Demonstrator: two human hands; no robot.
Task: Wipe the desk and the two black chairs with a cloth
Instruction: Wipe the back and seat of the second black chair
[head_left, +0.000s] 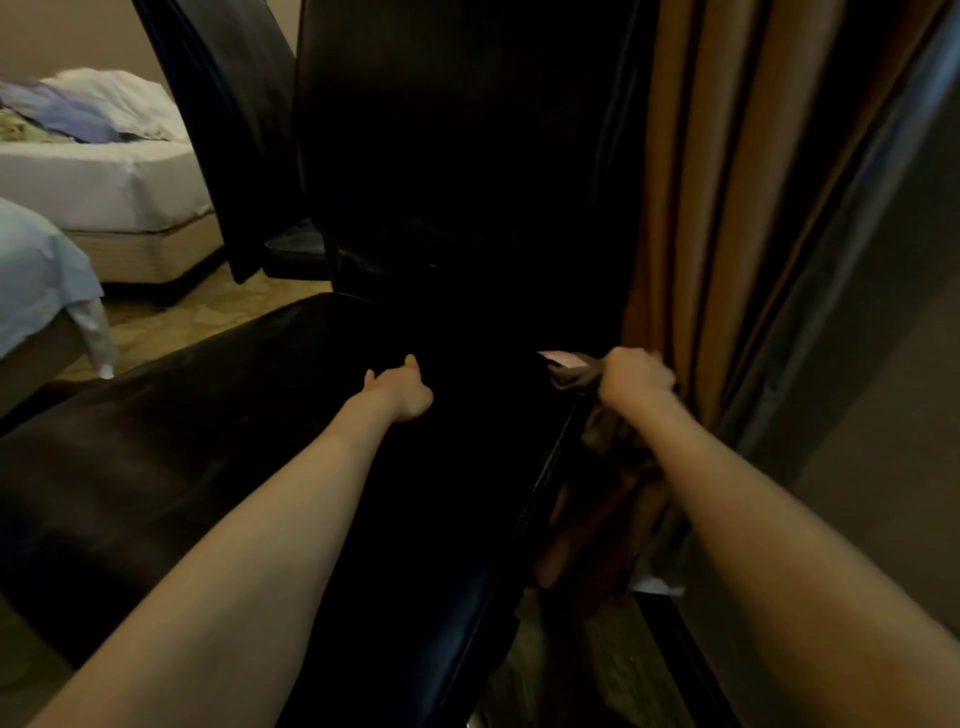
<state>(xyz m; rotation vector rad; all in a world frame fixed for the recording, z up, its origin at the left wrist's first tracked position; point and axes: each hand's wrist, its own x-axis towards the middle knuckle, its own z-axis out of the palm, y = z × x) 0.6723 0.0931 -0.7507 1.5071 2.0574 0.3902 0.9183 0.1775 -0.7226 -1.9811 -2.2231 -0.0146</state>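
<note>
Your two bare forearms reach out over the seat of the nearer black chair (234, 467), which fills the lower middle of the view. Your left hand (400, 392) rests on the seat, thumb and forefinger stretched forward and apart, holding nothing; its other fingers are lost in the dark. Your right hand (636, 379) is at the seat's right edge, fingers curled tight round a bunched brownish cloth (569, 371) that sticks out to the left of the fist. Just beside that hand hangs an orange-brown curtain (727, 208). A second black chair (228, 130) stands behind, and a white bed (104, 176) lies far left.
</note>
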